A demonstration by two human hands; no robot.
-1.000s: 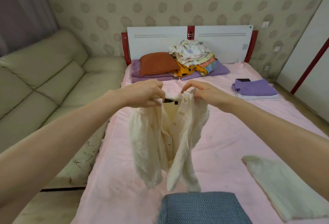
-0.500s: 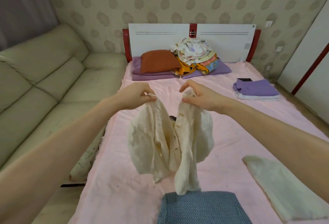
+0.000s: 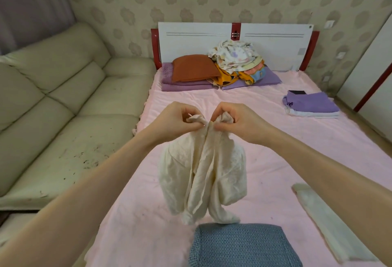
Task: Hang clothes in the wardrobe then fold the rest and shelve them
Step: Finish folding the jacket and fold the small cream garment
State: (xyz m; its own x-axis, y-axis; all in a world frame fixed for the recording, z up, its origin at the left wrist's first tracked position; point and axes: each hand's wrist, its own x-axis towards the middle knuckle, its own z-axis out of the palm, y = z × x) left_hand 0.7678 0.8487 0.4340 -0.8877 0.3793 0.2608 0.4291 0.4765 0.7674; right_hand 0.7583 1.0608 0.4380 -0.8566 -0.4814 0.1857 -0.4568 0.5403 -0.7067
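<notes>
Both hands are raised over the pink bed (image 3: pixel 297 150), close together, nearly touching. The left hand (image 3: pixel 176 120) pinches one top edge of the cream garment (image 3: pixel 201 171) between thumb and curled fingers; the right hand (image 3: pixel 235 120) pinches the adjoining edge likewise. The garment hangs bunched and clear of the sheet (lower ends just above a folded grey knit (image 3: pixel 241 245)). A folded purple stack (image 3: pixel 311 105) lies at the bed's right side; a loose clothes pile (image 3: pixel 237 60) sits at the headboard.

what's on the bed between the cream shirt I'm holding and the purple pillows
Nothing: in the head view, only bare pink sheet lies between the cream shirt and the purple pillows.
</notes>
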